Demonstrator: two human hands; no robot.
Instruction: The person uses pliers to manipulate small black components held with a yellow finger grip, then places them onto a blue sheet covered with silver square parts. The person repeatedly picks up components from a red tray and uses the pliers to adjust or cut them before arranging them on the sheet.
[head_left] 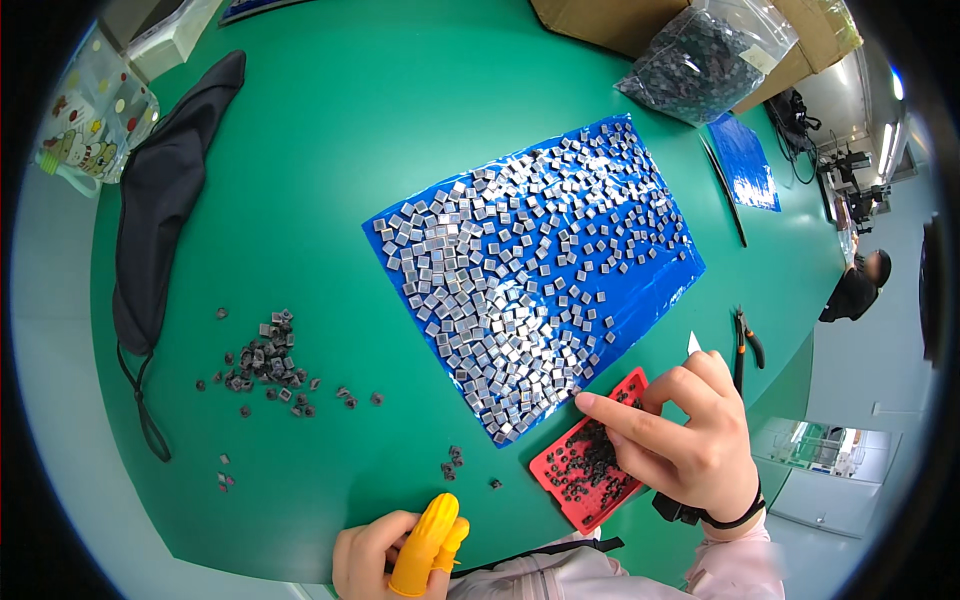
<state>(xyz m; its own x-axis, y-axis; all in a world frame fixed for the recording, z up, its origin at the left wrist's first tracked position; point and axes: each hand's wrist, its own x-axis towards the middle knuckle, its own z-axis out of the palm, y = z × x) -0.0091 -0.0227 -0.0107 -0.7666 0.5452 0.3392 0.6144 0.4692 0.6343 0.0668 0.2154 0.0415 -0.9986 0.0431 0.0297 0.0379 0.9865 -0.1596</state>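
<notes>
My left hand (378, 557) is at the lower edge, its fingers curled together. Yellow finger cots (425, 545) cover two fingertips; anything held between them is hidden. My right hand (690, 435) is over a red tray (548, 470) of small black parts (590, 462). Its index finger stretches left to the near corner edge of a blue sheet (640, 285), while the other fingers bend and nothing shows in its grip. Many small square metal-topped pieces (440, 245) cover the sheet. A few dark pieces (453, 460) lie on the green table (300, 150) between my hands.
A heap of dark pieces (265, 365) lies left, near a black cloth pouch (160, 220) and a clear patterned bag (95, 125). Orange-handled pliers (742, 345) and tweezers (727, 195) lie right. A filled plastic bag (705, 60) leans against a cardboard box (600, 22). Someone sits far right.
</notes>
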